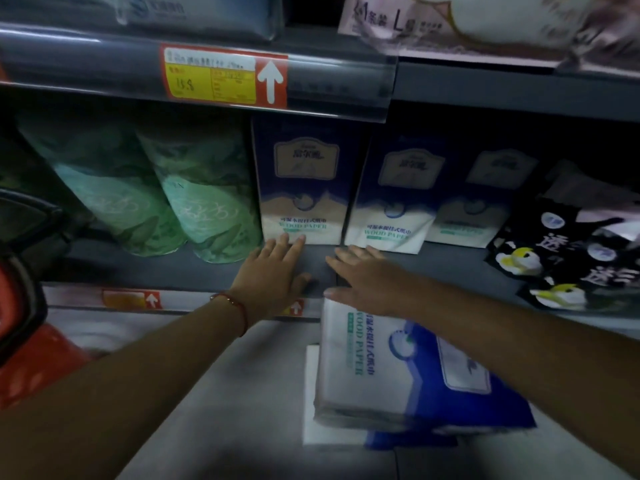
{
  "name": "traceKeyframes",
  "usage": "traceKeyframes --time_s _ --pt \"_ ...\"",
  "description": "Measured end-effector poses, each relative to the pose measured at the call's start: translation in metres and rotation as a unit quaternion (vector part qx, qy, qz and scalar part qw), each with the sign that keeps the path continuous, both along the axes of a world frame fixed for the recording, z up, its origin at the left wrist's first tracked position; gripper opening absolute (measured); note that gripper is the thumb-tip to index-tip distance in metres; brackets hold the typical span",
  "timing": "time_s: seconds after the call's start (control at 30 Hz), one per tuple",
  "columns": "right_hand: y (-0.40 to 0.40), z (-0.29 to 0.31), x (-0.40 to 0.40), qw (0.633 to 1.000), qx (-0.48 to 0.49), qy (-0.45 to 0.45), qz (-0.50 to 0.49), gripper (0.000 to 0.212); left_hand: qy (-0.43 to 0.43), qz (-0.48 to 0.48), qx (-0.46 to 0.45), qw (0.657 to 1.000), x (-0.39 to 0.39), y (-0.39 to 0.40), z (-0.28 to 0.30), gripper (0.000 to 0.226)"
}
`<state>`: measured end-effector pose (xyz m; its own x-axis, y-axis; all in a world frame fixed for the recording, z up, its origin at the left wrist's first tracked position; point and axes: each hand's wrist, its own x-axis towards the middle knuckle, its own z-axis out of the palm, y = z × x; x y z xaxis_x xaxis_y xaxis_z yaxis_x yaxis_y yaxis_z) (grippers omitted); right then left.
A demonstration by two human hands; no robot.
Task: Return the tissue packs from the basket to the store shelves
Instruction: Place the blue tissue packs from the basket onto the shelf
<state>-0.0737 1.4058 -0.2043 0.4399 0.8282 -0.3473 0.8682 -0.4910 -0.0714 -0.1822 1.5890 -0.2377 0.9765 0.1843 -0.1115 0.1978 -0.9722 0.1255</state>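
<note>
Tissue packs (381,362) stacked loose below the shelf's front edge (194,299) could be knocked as the right hand (367,278) passes over them, while farther in, the left hand (273,271), fingers spread like the right and holding nothing, might tip the upright tissue pack (301,188) by pushing low.

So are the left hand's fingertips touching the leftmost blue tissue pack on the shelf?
Touching. The head view shows the left hand open, its straight fingertips meeting the bottom front edge of the leftmost blue tissue pack with no visible gap.
</note>
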Motion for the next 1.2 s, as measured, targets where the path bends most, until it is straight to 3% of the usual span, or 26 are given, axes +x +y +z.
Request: traceKeyframes --time_s 0.13,0.27,0.4,0.5,0.57,0.63,0.73,0.83,0.93,0.97,1.07,1.1,1.13,1.2 --pt "-0.070 0.024 0.004 0.990 -0.085 0.085 -0.073 0.084 0.056 -0.005 -0.208 0.977 -0.017 -0.032 0.026 0.082" --pt "-0.135 0.028 0.009 0.965 -0.050 0.153 -0.208 0.100 0.087 -0.012 -0.440 0.894 -0.022 -0.061 0.024 0.063" --pt "-0.168 0.023 0.009 0.918 0.017 0.232 -0.320 0.077 0.097 0.130 -0.544 0.823 -0.020 -0.078 0.016 0.077" --pt "-0.169 0.019 0.005 0.874 0.058 0.271 -0.398 0.059 0.261 0.212 -0.566 0.753 -0.026 -0.087 0.010 0.086" --pt "-0.168 0.019 0.002 0.853 0.107 0.263 -0.438 0.047 0.285 0.231 -0.611 0.701 -0.029 -0.089 0.007 0.085" --pt "-0.169 0.021 0.001 0.826 0.169 0.253 -0.473 0.040 0.244 0.235 -0.655 0.675 -0.030 -0.090 0.012 0.074" --pt "-0.170 0.027 0.002 0.796 0.225 0.278 -0.488 0.037 0.169 0.215 -0.693 0.667 -0.033 -0.082 0.034 0.039" --pt "-0.155 0.040 0.004 0.760 0.305 0.305 -0.486 0.039 0.142 0.230 -0.705 0.655 -0.034 -0.060 0.050 0.036" --pt "-0.131 0.057 0.006 0.689 0.442 0.317 -0.478 0.047 0.085 0.257 -0.736 0.621 -0.042 -0.037 0.053 0.042" --pt "-0.123 0.059 0.004 0.683 0.468 0.299 -0.474 0.047 0.058 0.260 -0.750 0.605 -0.046 -0.032 0.052 0.042" --pt "-0.108 0.064 -0.012 0.719 0.452 0.219 -0.481 0.054 -0.020 0.280 -0.779 0.561 -0.056 -0.017 0.049 0.038" --pt "-0.103 0.062 -0.019 0.712 0.422 0.264 -0.495 0.061 -0.035 0.286 -0.789 0.543 -0.059 -0.014 0.048 0.038" --pt "-0.096 0.061 -0.030 0.684 0.375 0.363 -0.509 0.066 -0.039 0.289 -0.799 0.527 -0.062 -0.012 0.047 0.040" --pt "-0.074 0.058 -0.052 0.596 0.275 0.561 -0.504 0.069 -0.030 0.284 -0.816 0.503 -0.066 -0.011 0.045 0.043"
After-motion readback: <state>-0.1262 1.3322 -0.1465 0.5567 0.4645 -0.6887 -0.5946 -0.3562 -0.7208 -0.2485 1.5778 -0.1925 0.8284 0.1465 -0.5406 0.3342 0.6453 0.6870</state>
